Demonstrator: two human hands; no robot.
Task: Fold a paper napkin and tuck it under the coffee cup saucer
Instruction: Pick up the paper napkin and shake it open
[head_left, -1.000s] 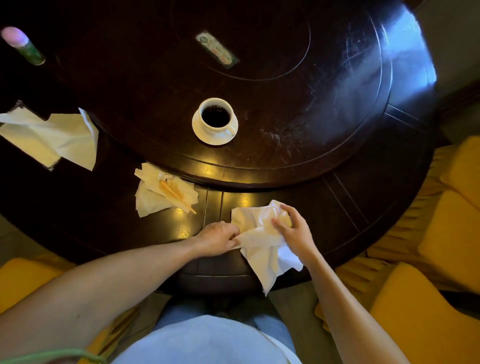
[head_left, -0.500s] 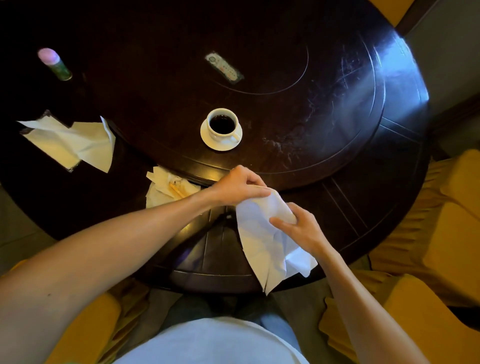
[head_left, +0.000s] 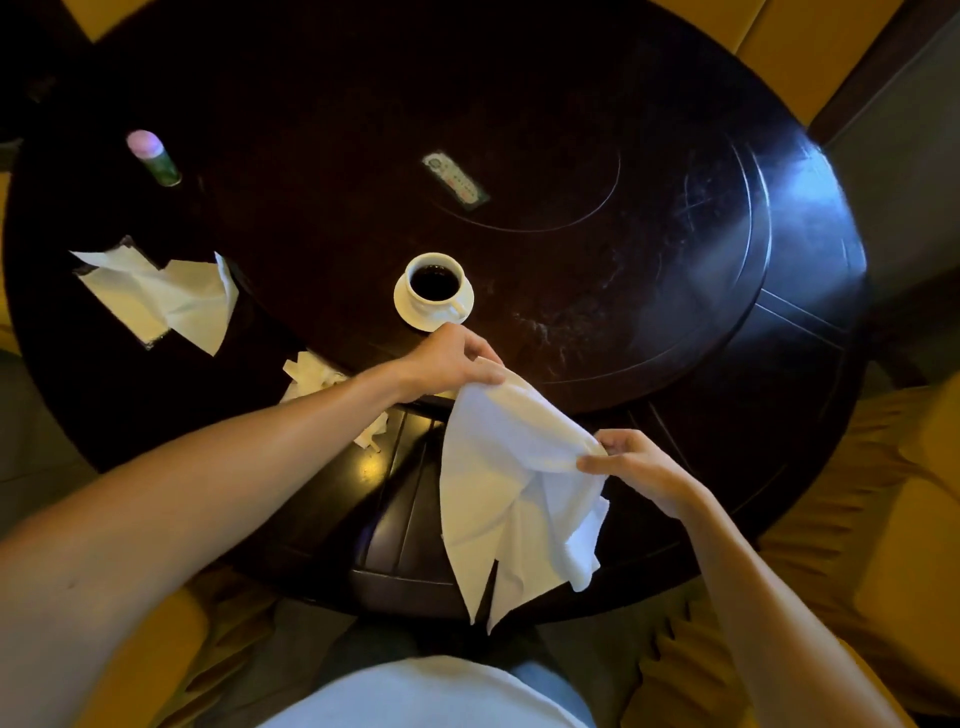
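A white paper napkin (head_left: 509, 478) hangs unfolded and creased in the air above the near edge of the dark round table (head_left: 675, 364). My left hand (head_left: 447, 364) pinches its upper corner, just in front of the saucer. My right hand (head_left: 634, 467) grips its right edge lower down. The napkin's loose tails droop past the table rim toward my lap. A white coffee cup (head_left: 434, 280) full of dark coffee stands on a white saucer (head_left: 410, 312) near the table's middle, just beyond my left hand.
Crumpled napkins (head_left: 311, 374) lie under my left forearm. A larger open napkin (head_left: 161, 296) sits at the left. A green bottle with a pink cap (head_left: 153, 156) stands at the far left. A small card (head_left: 457, 179) lies beyond the cup. Yellow chairs (head_left: 883, 493) surround the table.
Both hands lifted the napkin off the table edge and spread it open. My left hand moved up and away toward the saucer; my right hand stayed lower at the right.
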